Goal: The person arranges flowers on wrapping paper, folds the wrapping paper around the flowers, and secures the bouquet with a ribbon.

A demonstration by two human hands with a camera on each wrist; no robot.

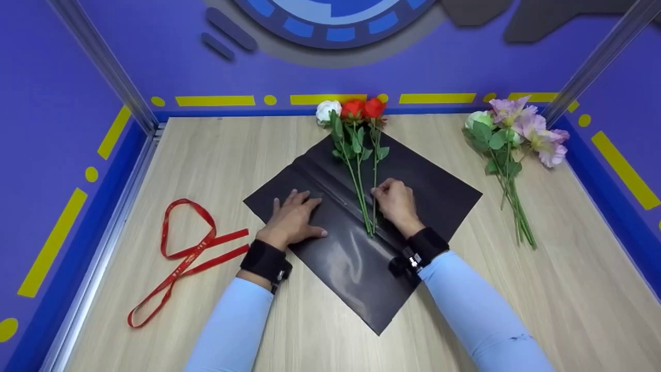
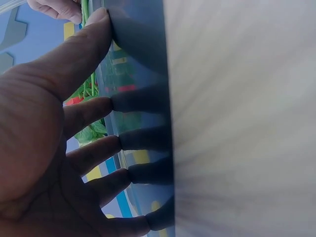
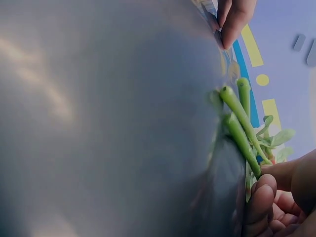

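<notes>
A sheet of glossy black wrapping paper (image 1: 351, 268) lies cornerwise on the table. On it rest a white rose (image 1: 328, 111) and two red roses (image 1: 374, 107), their heads past the far corner and their green stems (image 3: 240, 136) converging near the middle. My right hand (image 1: 396, 204) pinches the rightmost red rose's stem between thumb and curled fingers. To the left of the stems, my left hand (image 1: 293, 219) rests on the paper with fingers spread, its fingertips (image 2: 113, 143) touching the shiny surface.
A looped red ribbon (image 1: 188, 258) with printed marks lies on the table (image 1: 206, 155) at left. At right lies a bunch of pink and pale green flowers (image 1: 508, 139) with long stems. Blue-purple walls (image 1: 129, 62) enclose the back and sides.
</notes>
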